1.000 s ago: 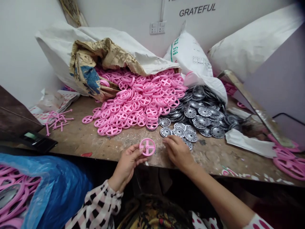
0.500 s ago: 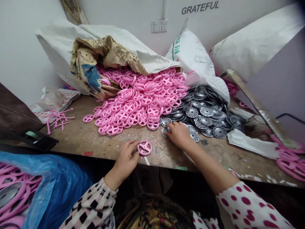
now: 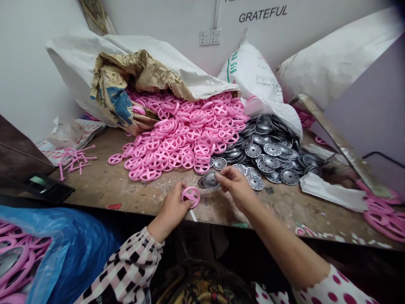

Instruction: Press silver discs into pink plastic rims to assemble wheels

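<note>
Near the table's front edge, my left hand [image 3: 175, 205] grips a pink plastic wheel [image 3: 191, 196] by its rim, thumb and fingers closed on it. To its right, my right hand [image 3: 236, 185] pinches a grey disc [image 3: 210, 180] by its edge; the disc is blurred and tilted, just above the tabletop. Behind my hands lies a large heap of pink wheels [image 3: 186, 139] with crossed spokes. A pile of grey discs [image 3: 271, 161] with ring-shaped patterns lies beside it on the right.
A white sack with a torn brown mouth [image 3: 126, 80] lies behind the pink heap. Pink rods [image 3: 76, 160] lie at left by a black device [image 3: 49, 188]. A blue bag [image 3: 76, 249] of pink wheels stands lower left. White sacks [image 3: 253, 71] lean at the wall.
My right hand has lifted a grey disc off the pile's front edge and drawn it left toward the pink wheel. My left hand has closed on the wheel and tilted it slightly.
</note>
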`<state>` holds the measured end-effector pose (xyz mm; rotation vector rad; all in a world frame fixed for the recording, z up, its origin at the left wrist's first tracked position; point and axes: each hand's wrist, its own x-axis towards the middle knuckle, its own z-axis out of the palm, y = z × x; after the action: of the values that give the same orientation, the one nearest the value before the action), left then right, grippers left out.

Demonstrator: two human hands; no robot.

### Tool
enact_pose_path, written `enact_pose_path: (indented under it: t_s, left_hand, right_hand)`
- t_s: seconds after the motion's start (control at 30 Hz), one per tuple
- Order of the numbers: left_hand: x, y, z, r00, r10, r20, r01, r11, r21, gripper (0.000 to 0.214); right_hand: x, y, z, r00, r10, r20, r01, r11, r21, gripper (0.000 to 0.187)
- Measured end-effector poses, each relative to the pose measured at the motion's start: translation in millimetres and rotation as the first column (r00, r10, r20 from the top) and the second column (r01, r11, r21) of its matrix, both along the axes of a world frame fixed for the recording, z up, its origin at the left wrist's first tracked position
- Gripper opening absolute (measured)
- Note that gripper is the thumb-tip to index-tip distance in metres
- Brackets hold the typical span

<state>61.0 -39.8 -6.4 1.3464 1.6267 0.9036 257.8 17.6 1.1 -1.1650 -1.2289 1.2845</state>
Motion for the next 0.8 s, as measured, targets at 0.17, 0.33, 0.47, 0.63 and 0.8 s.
enact_pose_path:
  t_s: [0.17, 0.33, 0.47, 0.63, 0.8]
  left_hand:
    - [3, -9, 10.6, 0.807, 0.064, 0.587, 0.072, 0.976, -0.205, 0.045]
    - [6, -9, 18.4, 0.726, 0.177, 0.664, 0.034, 0.956, -0.292, 0.037]
    - [9, -6, 15.7, 0.726, 0.227, 0.649, -0.004, 0.946, -0.325, 0.028]
    - [10, -7, 10.9, 0.684, 0.214, 0.697, 0.005, 0.955, -0.298, 0.022]
    - [14, -12, 6.1, 0.639, 0.116, 0.760, 0.032, 0.984, -0.177, 0.035]
  right_hand:
    - [-33, -39, -7.0, 0.988, 0.029, -0.154, -0.035, 0.999, -0.040, 0.036]
    - [-38, -24, -18.1, 0.986, -0.099, -0.133, 0.103, 0.994, 0.022, 0.031]
    - [-35, -15, -20.6, 0.955, -0.261, -0.141, 0.268, 0.963, 0.035, 0.033]
    - [-37, -25, -20.8, 0.982, -0.138, -0.127, 0.142, 0.990, 0.022, 0.032]
    - [-43, -38, -19.4, 0.951, -0.098, 0.293, 0.001, 0.949, 0.315, 0.020]
